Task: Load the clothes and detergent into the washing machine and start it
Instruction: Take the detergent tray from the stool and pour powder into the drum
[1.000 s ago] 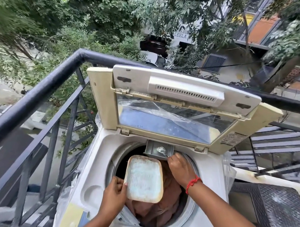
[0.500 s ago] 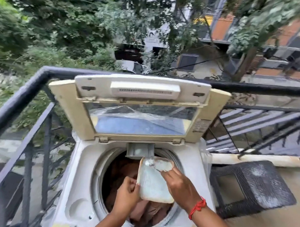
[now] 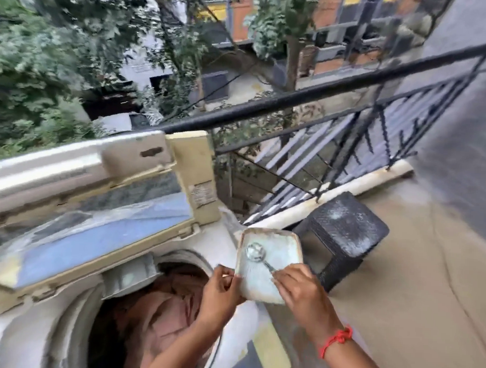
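Observation:
A white top-loading washing machine stands with its lid raised. Brownish-pink clothes fill the drum. A grey detergent drawer sticks out at the drum's back rim. My left hand grips the left edge of a pale rectangular detergent dish, held over the machine's right rim. My right hand pinches a metal spoon whose bowl rests inside the dish. A red thread circles my right wrist.
A black metal railing runs behind and to the right of the machine. A dark woven stool stands on the tan balcony floor right of the dish. Trees and buildings lie beyond.
The view has swung right and the frame is blurred. Dish and both hands moved from over the drum to the machine's right rim. The spoon left the drawer and now lies in the dish.

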`<state>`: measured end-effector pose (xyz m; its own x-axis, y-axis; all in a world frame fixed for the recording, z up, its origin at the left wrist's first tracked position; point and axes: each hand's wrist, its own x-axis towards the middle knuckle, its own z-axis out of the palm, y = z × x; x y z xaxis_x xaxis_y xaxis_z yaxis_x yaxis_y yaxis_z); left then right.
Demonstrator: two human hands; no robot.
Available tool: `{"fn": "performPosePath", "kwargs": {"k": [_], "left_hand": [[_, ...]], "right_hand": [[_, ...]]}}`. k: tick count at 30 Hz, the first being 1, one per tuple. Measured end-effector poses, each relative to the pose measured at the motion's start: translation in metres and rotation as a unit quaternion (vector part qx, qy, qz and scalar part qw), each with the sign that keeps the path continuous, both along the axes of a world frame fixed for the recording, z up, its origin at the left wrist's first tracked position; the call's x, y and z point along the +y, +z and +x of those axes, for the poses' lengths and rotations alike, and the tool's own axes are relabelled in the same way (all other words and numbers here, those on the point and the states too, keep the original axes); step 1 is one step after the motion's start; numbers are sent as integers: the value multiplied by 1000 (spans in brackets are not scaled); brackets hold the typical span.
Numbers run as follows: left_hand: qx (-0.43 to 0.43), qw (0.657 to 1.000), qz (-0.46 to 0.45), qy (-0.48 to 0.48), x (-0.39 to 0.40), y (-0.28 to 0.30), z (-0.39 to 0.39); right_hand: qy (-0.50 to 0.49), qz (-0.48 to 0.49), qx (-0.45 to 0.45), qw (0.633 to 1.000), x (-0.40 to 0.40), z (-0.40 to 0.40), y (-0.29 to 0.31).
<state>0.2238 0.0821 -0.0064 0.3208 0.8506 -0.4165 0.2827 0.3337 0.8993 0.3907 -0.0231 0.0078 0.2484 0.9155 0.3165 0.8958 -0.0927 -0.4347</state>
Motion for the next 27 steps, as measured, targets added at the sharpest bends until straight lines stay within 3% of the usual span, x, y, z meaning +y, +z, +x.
{"fn": "performPosePath", "kwargs": {"k": [3, 7, 12, 18, 20, 22, 27], "left_hand": [[-5, 999, -5, -34, 4, -6, 47], [4, 997, -1, -77, 8, -15, 120], [23, 984, -17, -178, 16, -36, 209], [69, 966, -45, -243, 30, -87, 311], [113, 960, -6, -256, 38, -115, 346], [161, 952, 33, -258, 46, -149, 381], [214, 942, 35, -257, 61, -240, 459]], "right_hand": [[-160, 52, 61, 984, -14, 37, 1], [-357, 86, 236, 900, -38, 92, -8], [-445, 56, 397, 800, -60, 152, -48], [-508, 122, 436, 732, -59, 220, -109], [-530, 126, 435, 717, -51, 247, -141], [-545, 126, 434, 706, -42, 275, -177], [-573, 121, 413, 698, -19, 344, -267]]}}
